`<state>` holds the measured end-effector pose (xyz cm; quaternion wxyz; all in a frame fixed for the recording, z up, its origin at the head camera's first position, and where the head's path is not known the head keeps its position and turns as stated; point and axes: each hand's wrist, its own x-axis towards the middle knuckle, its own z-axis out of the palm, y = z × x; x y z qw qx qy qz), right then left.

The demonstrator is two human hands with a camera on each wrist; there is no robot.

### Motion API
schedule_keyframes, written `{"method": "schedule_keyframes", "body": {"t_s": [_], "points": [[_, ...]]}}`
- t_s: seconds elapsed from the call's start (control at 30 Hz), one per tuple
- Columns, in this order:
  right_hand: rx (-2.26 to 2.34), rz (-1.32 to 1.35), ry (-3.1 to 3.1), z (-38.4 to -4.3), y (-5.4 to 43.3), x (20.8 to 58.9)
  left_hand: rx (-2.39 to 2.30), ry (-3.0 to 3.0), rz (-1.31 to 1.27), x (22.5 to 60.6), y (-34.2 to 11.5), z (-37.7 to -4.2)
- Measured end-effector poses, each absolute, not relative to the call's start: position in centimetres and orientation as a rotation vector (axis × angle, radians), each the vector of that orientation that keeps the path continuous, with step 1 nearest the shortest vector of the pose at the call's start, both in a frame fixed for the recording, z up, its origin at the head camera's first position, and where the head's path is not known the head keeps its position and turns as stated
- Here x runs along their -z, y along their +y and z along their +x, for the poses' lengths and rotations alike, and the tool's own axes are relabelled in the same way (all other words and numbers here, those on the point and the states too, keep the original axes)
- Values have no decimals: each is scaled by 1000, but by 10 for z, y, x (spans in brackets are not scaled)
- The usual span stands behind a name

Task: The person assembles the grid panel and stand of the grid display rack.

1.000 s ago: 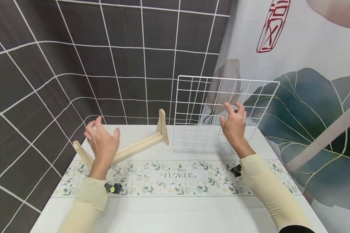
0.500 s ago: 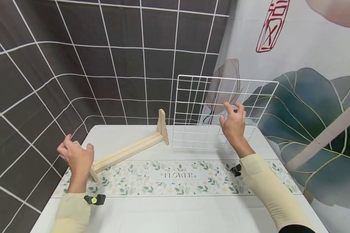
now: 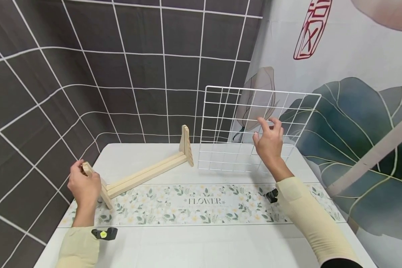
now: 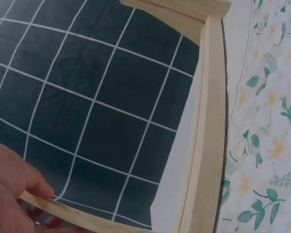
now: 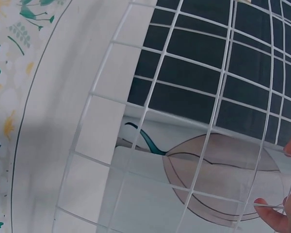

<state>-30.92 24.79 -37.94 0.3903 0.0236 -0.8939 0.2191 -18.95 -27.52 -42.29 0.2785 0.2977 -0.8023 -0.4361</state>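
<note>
Pinching one end of the wooden stand (image 3: 147,174) on the table (image 3: 201,245), the left hand (image 3: 84,185) probably steadies it; the right hand (image 3: 268,143) grips the white wire grid (image 3: 236,119) just beyond the stand's right end, presumably against tipping.

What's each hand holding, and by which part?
Left hand: the wooden stand, by the upper part of its near end piece. Right hand: the white wire grid, by inner wires, not its rim.

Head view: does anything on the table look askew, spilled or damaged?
Mildly: the wooden stand sits slantwise to the printed floral strip, its near end gripped by the left hand; that may just be handling. No spill or damage shows, even on the white wire grid in the right hand.
</note>
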Motion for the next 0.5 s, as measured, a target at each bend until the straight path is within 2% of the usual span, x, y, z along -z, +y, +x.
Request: {"method": "schedule_keyframes", "body": {"t_s": [0.5], "points": [[-543,70,-2296,-308,249,378,1139,-2180,780,420,-278,-196]]}}
